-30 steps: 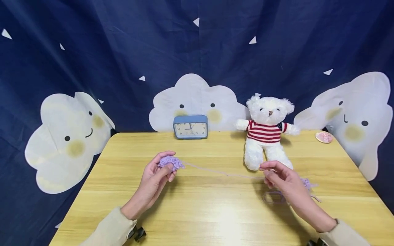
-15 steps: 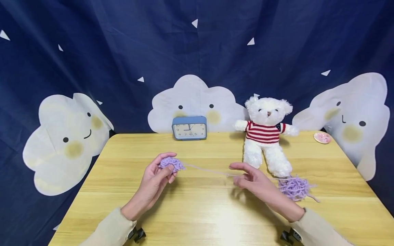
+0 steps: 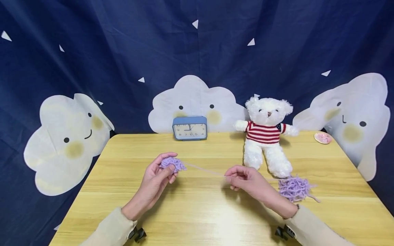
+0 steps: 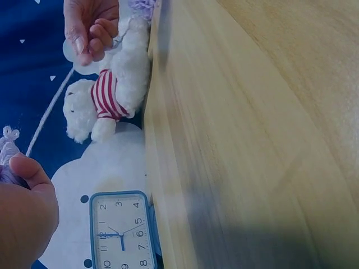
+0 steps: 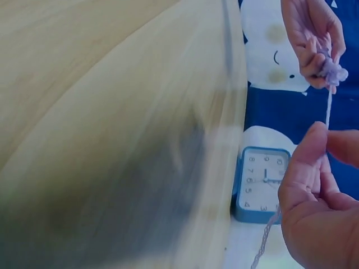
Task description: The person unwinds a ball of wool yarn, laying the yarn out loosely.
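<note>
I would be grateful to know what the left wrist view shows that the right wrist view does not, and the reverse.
Only the left wrist view shows the teddy bear in its striped shirt and part of the loose purple yarn pile.

Only the right wrist view shows the smiling printed cloud.

Both show the clock, the table, the left hand holding the yarn bundle, the right hand, and the strand stretched between the hands.

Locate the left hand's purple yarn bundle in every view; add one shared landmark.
Head: yarn bundle, left of and below centre, in the left hand.
Left wrist: yarn bundle, at the left edge, partly cut off.
Right wrist: yarn bundle, upper right.
Shared landmark: blue clock, sideways in both wrist views.
</note>
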### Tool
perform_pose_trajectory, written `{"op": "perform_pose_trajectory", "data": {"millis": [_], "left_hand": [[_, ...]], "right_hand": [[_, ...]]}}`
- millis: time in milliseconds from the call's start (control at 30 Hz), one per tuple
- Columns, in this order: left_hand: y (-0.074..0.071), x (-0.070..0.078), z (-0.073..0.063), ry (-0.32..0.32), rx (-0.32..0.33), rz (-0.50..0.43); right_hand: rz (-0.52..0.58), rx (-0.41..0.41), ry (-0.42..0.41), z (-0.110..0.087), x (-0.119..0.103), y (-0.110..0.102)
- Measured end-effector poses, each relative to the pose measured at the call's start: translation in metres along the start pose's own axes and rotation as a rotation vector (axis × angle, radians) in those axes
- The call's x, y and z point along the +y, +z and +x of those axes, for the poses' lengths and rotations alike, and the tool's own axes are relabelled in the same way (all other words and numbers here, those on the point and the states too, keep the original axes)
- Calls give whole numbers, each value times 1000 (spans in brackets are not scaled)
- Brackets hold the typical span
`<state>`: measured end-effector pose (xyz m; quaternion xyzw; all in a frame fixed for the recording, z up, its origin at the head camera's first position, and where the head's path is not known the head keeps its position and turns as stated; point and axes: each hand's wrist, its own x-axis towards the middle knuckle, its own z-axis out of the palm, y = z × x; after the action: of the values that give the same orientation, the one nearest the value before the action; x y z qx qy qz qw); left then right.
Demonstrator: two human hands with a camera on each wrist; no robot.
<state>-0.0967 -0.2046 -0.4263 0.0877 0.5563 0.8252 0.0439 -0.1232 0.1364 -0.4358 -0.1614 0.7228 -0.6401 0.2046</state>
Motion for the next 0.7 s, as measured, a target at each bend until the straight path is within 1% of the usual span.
{"op": "perform_pose_trajectory", "data": {"millis": [167,300,467,600,700], "left_hand": [[-1,0,0,1,0,2],[-1,0,-1,1,16,10],[-3,-1,-2,11,52,34],[-2,-2,-2,21,80,42],[-3,-3,-3,29,86,42]], "right_hand": [[-25,78,-52,-9,-6,-13],[-5,182,-54,-19,-12,-23],[17,303,-79,-30,-16,-34],[38,353,-102,-41,-14,-44],[55,382,-90,-48,-9,-53]]}}
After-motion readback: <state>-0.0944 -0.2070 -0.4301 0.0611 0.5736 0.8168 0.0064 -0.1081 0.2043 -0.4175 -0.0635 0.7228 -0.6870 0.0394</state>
